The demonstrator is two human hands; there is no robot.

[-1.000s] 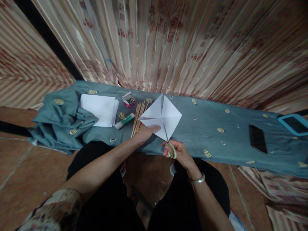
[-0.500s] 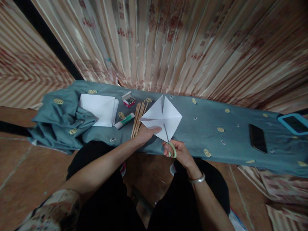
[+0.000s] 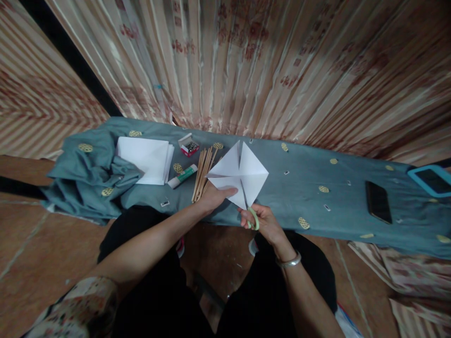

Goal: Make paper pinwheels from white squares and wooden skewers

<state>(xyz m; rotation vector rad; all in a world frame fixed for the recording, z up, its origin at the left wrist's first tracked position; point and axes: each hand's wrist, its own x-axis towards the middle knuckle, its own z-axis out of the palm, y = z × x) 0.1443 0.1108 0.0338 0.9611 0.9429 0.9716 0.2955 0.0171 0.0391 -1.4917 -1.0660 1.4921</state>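
A white square of paper point(image 3: 252, 171), turned corner-up, has slits running in from its top, left and bottom corners. My left hand point(image 3: 213, 196) grips its lower left part, thumb on top and fingers underneath. Light green scissors point(image 3: 254, 219) are held by their handles in my right hand point(image 3: 262, 220). Their blades lie at the slit in the bottom corner, mostly hidden by the paper. Just left of the paper, thin wooden sticks point(image 3: 201, 171) lie in a bundle, partly behind my left hand.
Left of the sticks lie a glue stick point(image 3: 182, 176), an open small red-and-white box point(image 3: 189, 145) of metal pieces and a stack of white paper point(image 3: 144, 157). Rightward on the green cloth point(image 3: 299, 188) are a black phone point(image 3: 378, 202) and a blue-framed device point(image 3: 431, 180). A curtain point(image 3: 225, 70) hangs behind.
The paper has shifted very slightly to the right, and both hands stay almost in place. The slit at the bottom corner looks a little wider apart.
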